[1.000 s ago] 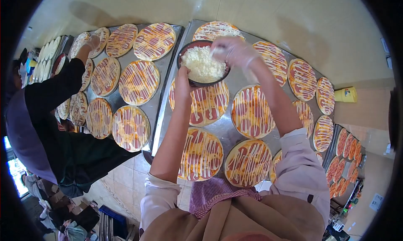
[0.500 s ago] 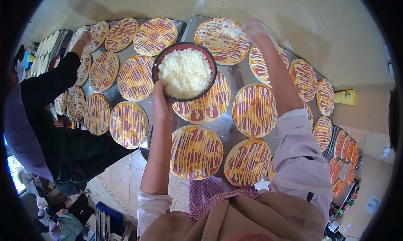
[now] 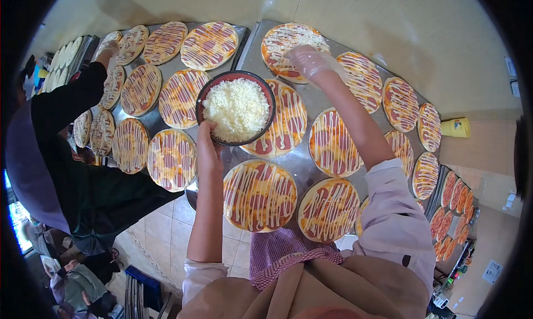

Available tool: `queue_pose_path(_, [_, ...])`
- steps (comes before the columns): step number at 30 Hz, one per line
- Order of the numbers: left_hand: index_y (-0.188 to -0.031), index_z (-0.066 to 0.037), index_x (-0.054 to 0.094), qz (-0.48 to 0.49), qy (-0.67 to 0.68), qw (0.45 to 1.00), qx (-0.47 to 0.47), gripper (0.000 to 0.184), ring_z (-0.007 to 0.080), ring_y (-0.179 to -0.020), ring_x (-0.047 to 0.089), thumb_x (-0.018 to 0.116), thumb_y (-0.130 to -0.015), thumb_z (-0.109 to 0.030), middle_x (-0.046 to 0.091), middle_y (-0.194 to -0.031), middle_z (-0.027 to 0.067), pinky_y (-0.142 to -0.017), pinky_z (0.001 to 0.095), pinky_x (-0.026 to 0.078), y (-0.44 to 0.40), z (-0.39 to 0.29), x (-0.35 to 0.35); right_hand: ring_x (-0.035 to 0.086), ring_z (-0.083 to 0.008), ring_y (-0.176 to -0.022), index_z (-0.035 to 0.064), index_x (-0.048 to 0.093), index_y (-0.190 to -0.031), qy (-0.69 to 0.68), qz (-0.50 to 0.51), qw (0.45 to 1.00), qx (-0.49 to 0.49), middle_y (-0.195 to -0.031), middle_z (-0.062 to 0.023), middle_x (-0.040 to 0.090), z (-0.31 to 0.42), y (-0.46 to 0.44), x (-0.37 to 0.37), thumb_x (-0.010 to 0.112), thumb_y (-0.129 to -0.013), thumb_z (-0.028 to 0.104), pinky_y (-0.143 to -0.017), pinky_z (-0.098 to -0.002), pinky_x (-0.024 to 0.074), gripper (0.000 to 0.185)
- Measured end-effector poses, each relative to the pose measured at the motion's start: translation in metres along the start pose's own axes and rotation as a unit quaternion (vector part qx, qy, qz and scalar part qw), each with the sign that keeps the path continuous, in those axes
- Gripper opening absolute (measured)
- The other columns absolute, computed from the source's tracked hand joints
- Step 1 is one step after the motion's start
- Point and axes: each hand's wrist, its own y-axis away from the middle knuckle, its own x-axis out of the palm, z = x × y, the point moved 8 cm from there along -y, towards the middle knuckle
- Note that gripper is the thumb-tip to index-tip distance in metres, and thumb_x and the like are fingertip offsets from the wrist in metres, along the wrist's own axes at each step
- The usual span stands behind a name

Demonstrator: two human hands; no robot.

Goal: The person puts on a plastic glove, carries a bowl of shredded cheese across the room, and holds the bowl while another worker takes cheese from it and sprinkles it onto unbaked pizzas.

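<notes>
My left hand [image 3: 207, 144] grips the near rim of a dark bowl with a red inside [image 3: 270, 94], which holds white grated cheese [image 3: 237, 109]. The bowl hangs over the pizzas on the metal trays. In a clear plastic glove, my right hand [image 3: 312, 62] is over the right part of the far pizza [image 3: 282, 40]. Its fingers are bunched together, and what is in them, if anything, is hidden. White shreds lie on that pizza's upper edge. Around it are several more pizzas [image 3: 260, 197] with reddish slices and pale sauce stripes.
At the left, a co-worker's gloved hand [image 3: 110, 48] is over pizzas on another metal tray [image 3: 151, 118]. A yellow cup [image 3: 456, 128] stands beyond the right tray edge. Smaller red-topped pizzas [image 3: 447, 188] lie on a rack at far right. Tiled floor [image 3: 166, 224] shows below.
My right hand has moved left and nearer across the far pizza. The bowl in my left hand has shifted slightly left and toward me.
</notes>
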Motion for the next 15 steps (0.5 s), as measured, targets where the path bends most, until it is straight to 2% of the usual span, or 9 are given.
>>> queue_pose_path(2, [-0.097,-0.006,0.052,-0.002,-0.008,1.000,-0.003,0.032,0.0103,-0.071,0.052,0.052,-0.076,-0.029,0.054,-0.086,0.0006,-0.060,0.0209,0.041,0.004,0.001,0.003,0.057,-0.0279,-0.098,0.0135,0.061,-0.105,0.083,0.069,0.994,-0.009,-0.105,-0.0112,0.060,0.007,0.006,0.004,0.047,-0.079,0.006,-0.087,-0.0373,0.0440,0.031])
queue_pose_path(4, [-0.100,-0.005,0.051,-0.001,-0.013,1.000,-0.007,0.035,0.0128,-0.075,0.053,0.052,-0.075,-0.030,0.053,-0.090,0.0025,-0.063,0.0240,0.042,0.017,-0.008,0.019,0.058,-0.0293,-0.096,0.0092,0.061,-0.102,0.049,0.005,0.998,-0.025,-0.104,-0.0141,0.060,-0.004,0.005,0.011,0.047,-0.079,0.004,-0.084,-0.0373,0.0458,0.028])
queue_pose_path(5, [-0.103,-0.003,0.050,0.002,-0.017,1.000,-0.003,0.038,0.0154,-0.083,0.054,0.051,-0.076,-0.030,0.053,-0.096,0.0060,-0.067,0.0299,0.045,0.010,0.000,0.014,0.058,-0.0299,-0.094,0.0071,0.061,-0.100,0.032,-0.027,0.999,-0.033,-0.103,-0.0155,0.060,-0.014,0.006,0.015,0.047,-0.078,0.003,-0.082,-0.0373,0.0467,0.027])
queue_pose_path(8, [-0.106,-0.001,0.048,0.049,-0.024,0.998,-0.018,0.041,0.0168,-0.085,0.055,0.049,-0.077,-0.029,0.052,-0.098,0.0080,-0.070,0.0321,0.047,0.014,0.000,0.031,0.057,-0.0288,-0.098,0.0105,0.058,-0.109,-0.019,-0.065,0.998,-0.019,-0.108,-0.0150,0.058,-0.032,0.018,0.012,0.046,-0.079,0.002,-0.086,-0.0356,0.0448,0.034])
queue_pose_path(11, [-0.104,0.001,0.049,0.083,-0.018,0.996,-0.012,0.039,0.0182,-0.084,0.057,0.046,-0.077,-0.028,0.054,-0.096,0.0088,-0.070,0.0321,0.048,0.015,-0.001,0.049,0.056,-0.0298,-0.097,0.0132,0.057,-0.114,-0.014,-0.139,0.989,-0.043,-0.112,-0.0118,0.057,-0.058,0.017,0.013,0.042,-0.081,0.003,-0.088,-0.0365,0.0434,0.037])
queue_pose_path(14, [-0.102,-0.001,0.050,0.108,-0.030,0.994,-0.012,0.036,0.0184,-0.083,0.058,0.044,-0.078,-0.027,0.056,-0.095,0.0097,-0.068,0.0316,0.048,0.012,0.003,0.068,0.059,-0.0235,-0.095,0.0103,0.056,-0.114,0.068,-0.178,0.982,-0.019,-0.109,-0.0091,0.060,-0.083,0.011,0.015,0.044,-0.085,0.010,-0.086,-0.0318,0.0447,0.032])
queue_pose_path(15, [-0.101,-0.001,0.050,0.109,-0.037,0.993,-0.011,0.036,0.0184,-0.083,0.058,0.044,-0.078,-0.027,0.056,-0.095,0.0100,-0.068,0.0317,0.049,0.012,0.004,0.073,0.059,-0.0208,-0.094,0.0093,0.057,-0.113,-0.059,-0.169,0.984,0.026,-0.108,-0.0080,0.060,-0.091,0.015,0.007,0.046,-0.086,0.013,-0.085,-0.0301,0.0448,0.030])
